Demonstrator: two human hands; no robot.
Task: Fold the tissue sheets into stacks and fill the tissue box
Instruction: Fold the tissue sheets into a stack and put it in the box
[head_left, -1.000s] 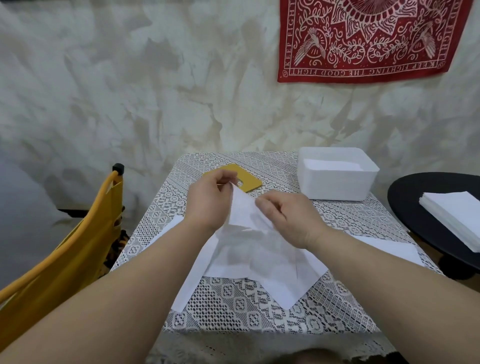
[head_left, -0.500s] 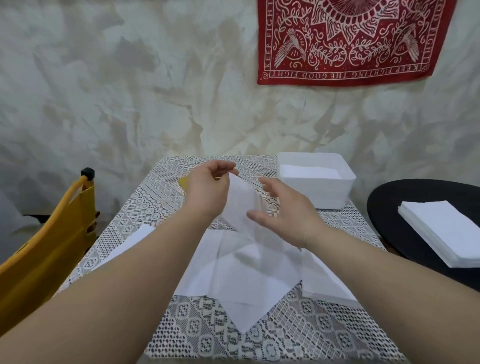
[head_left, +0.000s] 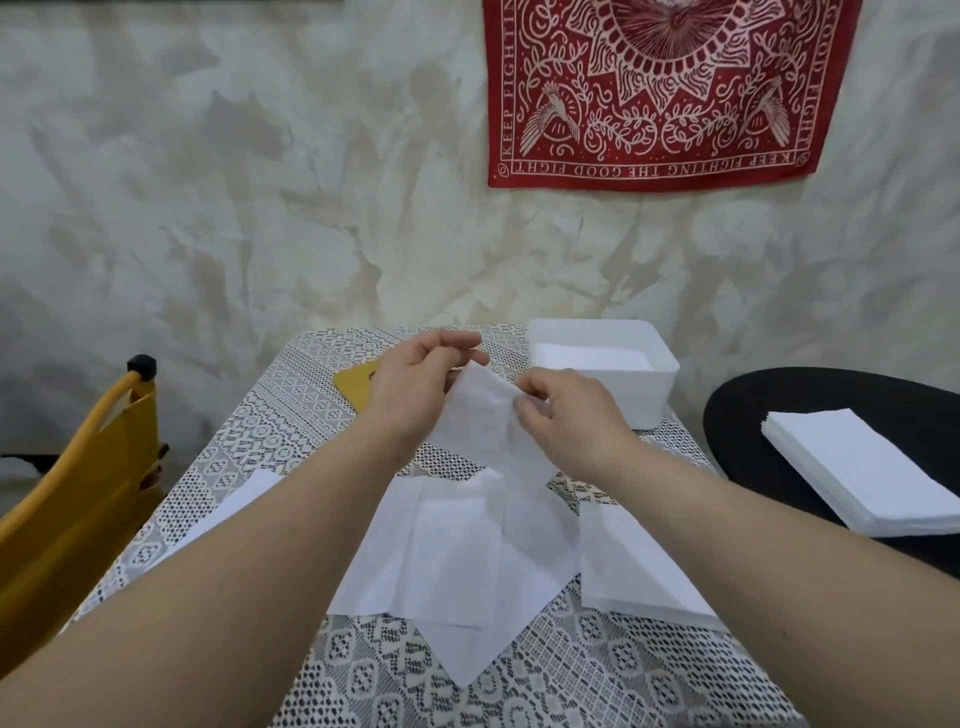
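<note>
Left hand (head_left: 410, 395) and right hand (head_left: 566, 415) each pinch the top edge of one tissue sheet (head_left: 498, 467), lifted above the lace-covered counter (head_left: 291, 415) with its lower end trailing onto flat sheets (head_left: 447, 566) lying there. White tissue box (head_left: 602, 379) stands open at the far right of the counter, just beyond the right hand, white tissue inside. A stack of sheets (head_left: 862, 467) sits on the black side table (head_left: 737, 415).

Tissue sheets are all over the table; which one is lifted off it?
The thin sheet pinched at its top by the left hand and right hand. The others lie flat on the lace tablecloth.
</note>
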